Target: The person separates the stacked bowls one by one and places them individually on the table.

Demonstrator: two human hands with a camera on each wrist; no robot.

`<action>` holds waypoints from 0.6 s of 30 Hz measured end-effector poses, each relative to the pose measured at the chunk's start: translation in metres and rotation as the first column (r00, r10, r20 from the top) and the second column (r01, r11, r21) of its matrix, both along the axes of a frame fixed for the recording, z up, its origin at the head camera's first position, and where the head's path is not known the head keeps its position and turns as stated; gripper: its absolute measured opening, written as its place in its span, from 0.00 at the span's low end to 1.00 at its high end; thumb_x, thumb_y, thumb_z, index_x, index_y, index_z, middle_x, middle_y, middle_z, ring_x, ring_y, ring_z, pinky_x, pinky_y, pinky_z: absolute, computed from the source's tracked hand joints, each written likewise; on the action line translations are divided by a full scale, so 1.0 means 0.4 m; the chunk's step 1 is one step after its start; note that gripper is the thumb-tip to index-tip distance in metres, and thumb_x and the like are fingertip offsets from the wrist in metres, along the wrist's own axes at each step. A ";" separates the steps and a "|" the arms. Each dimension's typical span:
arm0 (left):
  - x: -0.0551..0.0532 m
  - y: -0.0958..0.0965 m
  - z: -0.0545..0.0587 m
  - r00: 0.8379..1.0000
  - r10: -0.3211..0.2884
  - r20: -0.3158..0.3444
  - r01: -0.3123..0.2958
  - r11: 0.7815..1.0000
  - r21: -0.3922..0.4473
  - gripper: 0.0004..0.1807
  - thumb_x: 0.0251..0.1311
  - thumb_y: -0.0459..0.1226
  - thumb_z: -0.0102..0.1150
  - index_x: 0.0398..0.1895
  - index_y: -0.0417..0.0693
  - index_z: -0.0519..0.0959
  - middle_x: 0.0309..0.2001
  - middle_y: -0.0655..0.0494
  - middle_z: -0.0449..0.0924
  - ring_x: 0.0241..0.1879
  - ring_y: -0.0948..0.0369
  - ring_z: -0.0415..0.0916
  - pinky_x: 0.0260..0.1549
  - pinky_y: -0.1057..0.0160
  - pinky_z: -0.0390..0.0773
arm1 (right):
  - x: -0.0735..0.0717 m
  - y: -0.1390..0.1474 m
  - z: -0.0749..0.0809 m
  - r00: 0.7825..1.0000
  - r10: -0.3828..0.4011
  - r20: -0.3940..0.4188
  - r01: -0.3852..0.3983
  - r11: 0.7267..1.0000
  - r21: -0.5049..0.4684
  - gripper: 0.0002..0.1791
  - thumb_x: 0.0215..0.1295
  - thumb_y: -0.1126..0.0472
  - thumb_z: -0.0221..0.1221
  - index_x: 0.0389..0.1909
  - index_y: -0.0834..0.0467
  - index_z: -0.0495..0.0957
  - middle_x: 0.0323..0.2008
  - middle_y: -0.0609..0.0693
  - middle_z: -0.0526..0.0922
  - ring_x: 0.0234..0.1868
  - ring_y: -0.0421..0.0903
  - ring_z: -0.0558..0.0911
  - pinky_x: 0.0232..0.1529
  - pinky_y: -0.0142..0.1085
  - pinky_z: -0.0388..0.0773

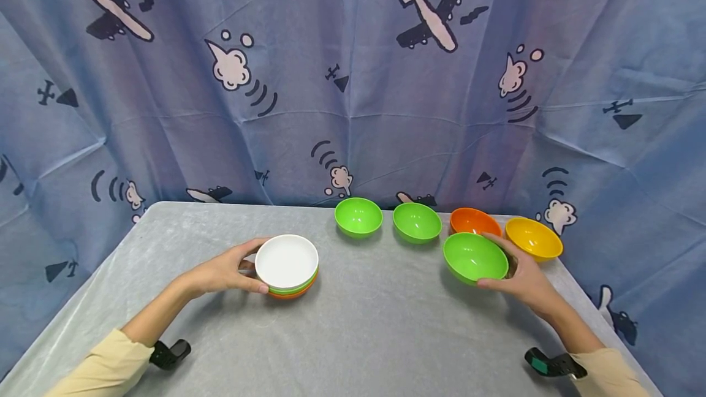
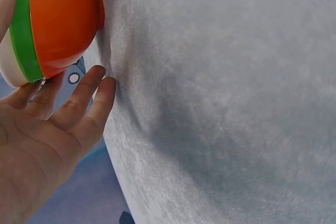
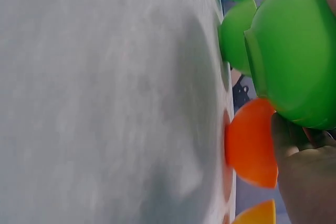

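Observation:
At the left of the head view my left hand [image 1: 220, 269] grips a nested stack of bowls by its side, thumb near and fingers behind. A white bowl [image 1: 287, 261] is uppermost, then a green one, with an orange bowl [image 2: 65, 22] at the bottom in the left wrist view. On the right, my right hand [image 1: 526, 280] holds a green bowl [image 1: 475, 257] by its rim and side. This bowl is raised off the table in the right wrist view, its base showing. Just behind it stand another orange bowl [image 1: 474, 220] and a yellow bowl [image 1: 534, 239].
Two more green bowls, one left [image 1: 358, 218] and one right [image 1: 417, 223], stand upright near the back edge of the grey cloth-covered table [image 1: 364, 336]. A blue curtain [image 1: 353, 78] with printed airplanes hangs right behind the table.

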State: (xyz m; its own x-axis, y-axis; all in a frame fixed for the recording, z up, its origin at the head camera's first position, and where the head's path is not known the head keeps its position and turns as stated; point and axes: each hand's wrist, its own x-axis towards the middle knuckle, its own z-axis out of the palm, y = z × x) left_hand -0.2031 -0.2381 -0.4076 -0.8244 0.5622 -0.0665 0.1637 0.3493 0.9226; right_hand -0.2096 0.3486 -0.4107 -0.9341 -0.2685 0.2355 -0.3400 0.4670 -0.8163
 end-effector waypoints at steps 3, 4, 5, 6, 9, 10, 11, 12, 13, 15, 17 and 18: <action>-0.001 0.001 0.000 1.000 -0.003 -0.004 0.003 1.000 0.002 0.52 0.55 0.37 0.77 0.79 0.42 0.55 0.72 0.34 0.58 0.62 0.38 0.71 0.55 0.48 0.76 | 0.009 0.025 -0.003 1.000 -0.012 -0.004 0.012 1.000 -0.001 0.49 0.54 0.72 0.74 0.76 0.66 0.58 0.72 0.63 0.59 0.61 0.32 0.65 0.52 0.20 0.67; -0.002 0.002 0.000 1.000 -0.005 -0.004 0.005 1.000 0.004 0.52 0.55 0.37 0.77 0.79 0.42 0.55 0.72 0.34 0.58 0.62 0.38 0.71 0.55 0.48 0.76 | 0.012 0.034 -0.004 1.000 -0.016 -0.007 0.016 1.000 0.000 0.50 0.54 0.72 0.74 0.76 0.66 0.58 0.73 0.64 0.58 0.61 0.32 0.65 0.52 0.20 0.67; -0.002 0.002 0.000 1.000 -0.007 -0.003 0.007 1.000 0.005 0.52 0.55 0.37 0.77 0.79 0.42 0.55 0.72 0.34 0.58 0.62 0.38 0.71 0.55 0.48 0.76 | 0.015 0.044 -0.006 1.000 -0.022 -0.008 0.022 1.000 0.007 0.50 0.55 0.72 0.74 0.76 0.66 0.58 0.73 0.63 0.57 0.61 0.31 0.65 0.52 0.20 0.68; -0.002 0.003 0.000 1.000 -0.008 -0.002 0.008 1.000 0.006 0.52 0.55 0.37 0.77 0.79 0.42 0.55 0.72 0.34 0.58 0.62 0.38 0.71 0.55 0.49 0.76 | 0.018 0.055 -0.007 1.000 -0.028 -0.008 0.029 1.000 0.012 0.49 0.55 0.72 0.73 0.76 0.66 0.58 0.74 0.62 0.58 0.61 0.31 0.65 0.52 0.20 0.68; -0.002 0.003 0.001 1.000 -0.009 0.004 0.009 1.000 0.010 0.52 0.56 0.37 0.77 0.79 0.42 0.55 0.72 0.34 0.58 0.62 0.39 0.71 0.54 0.49 0.76 | 0.030 0.087 -0.008 0.998 -0.070 -0.001 0.070 0.996 0.055 0.49 0.56 0.70 0.73 0.76 0.67 0.57 0.70 0.61 0.62 0.58 0.31 0.67 0.49 0.21 0.71; -0.002 0.003 0.001 1.000 -0.010 0.005 0.010 1.000 0.011 0.52 0.56 0.37 0.77 0.79 0.42 0.54 0.72 0.34 0.57 0.62 0.39 0.71 0.54 0.49 0.76 | 0.035 0.099 -0.007 0.996 -0.087 0.006 0.086 0.994 0.071 0.49 0.57 0.69 0.73 0.76 0.67 0.56 0.69 0.61 0.63 0.56 0.31 0.68 0.47 0.21 0.71; -0.002 0.003 0.002 1.000 -0.010 0.006 0.010 1.000 0.011 0.52 0.56 0.37 0.77 0.79 0.42 0.54 0.72 0.34 0.57 0.62 0.39 0.71 0.54 0.49 0.76 | 0.040 0.110 -0.006 0.994 -0.107 0.015 0.105 0.990 0.093 0.49 0.58 0.68 0.73 0.76 0.66 0.56 0.68 0.61 0.63 0.55 0.31 0.68 0.46 0.22 0.72; -0.001 0.002 0.002 1.000 -0.008 0.006 0.007 1.000 0.007 0.53 0.56 0.37 0.77 0.79 0.42 0.54 0.72 0.34 0.57 0.62 0.38 0.71 0.54 0.49 0.76 | 0.047 0.120 -0.005 0.992 -0.125 0.026 0.121 0.987 0.108 0.49 0.59 0.67 0.73 0.77 0.65 0.55 0.67 0.62 0.63 0.53 0.30 0.68 0.44 0.22 0.73; -0.001 0.002 0.002 1.000 -0.006 0.006 0.006 1.000 0.004 0.53 0.56 0.37 0.77 0.79 0.42 0.54 0.72 0.33 0.57 0.62 0.38 0.71 0.54 0.48 0.76 | 0.053 0.130 -0.003 0.989 -0.142 0.033 0.137 0.983 0.124 0.49 0.60 0.66 0.73 0.78 0.64 0.55 0.66 0.62 0.62 0.52 0.29 0.69 0.43 0.23 0.74; 0.000 0.002 0.003 1.000 -0.002 0.004 0.002 1.000 -0.005 0.53 0.56 0.37 0.77 0.79 0.42 0.54 0.72 0.33 0.57 0.62 0.37 0.70 0.55 0.48 0.76 | 0.065 0.152 -0.003 0.984 -0.170 0.050 0.162 0.976 0.144 0.50 0.61 0.64 0.72 0.79 0.63 0.53 0.66 0.62 0.61 0.50 0.27 0.68 0.41 0.24 0.75; 0.001 0.002 0.003 1.000 0.001 0.003 -0.001 1.000 -0.011 0.53 0.55 0.37 0.77 0.79 0.42 0.54 0.71 0.33 0.58 0.63 0.36 0.70 0.55 0.47 0.77 | 0.074 0.173 -0.006 0.980 -0.188 0.062 0.177 0.972 0.154 0.50 0.63 0.64 0.71 0.79 0.62 0.52 0.66 0.63 0.60 0.50 0.26 0.68 0.40 0.24 0.76; 0.001 0.002 0.003 1.000 0.003 0.004 -0.003 1.000 -0.014 0.53 0.56 0.38 0.77 0.79 0.42 0.54 0.71 0.33 0.58 0.63 0.36 0.70 0.55 0.47 0.77 | 0.078 0.184 -0.007 0.978 -0.196 0.071 0.183 0.971 0.157 0.50 0.63 0.63 0.71 0.79 0.62 0.51 0.66 0.64 0.60 0.50 0.26 0.68 0.40 0.24 0.76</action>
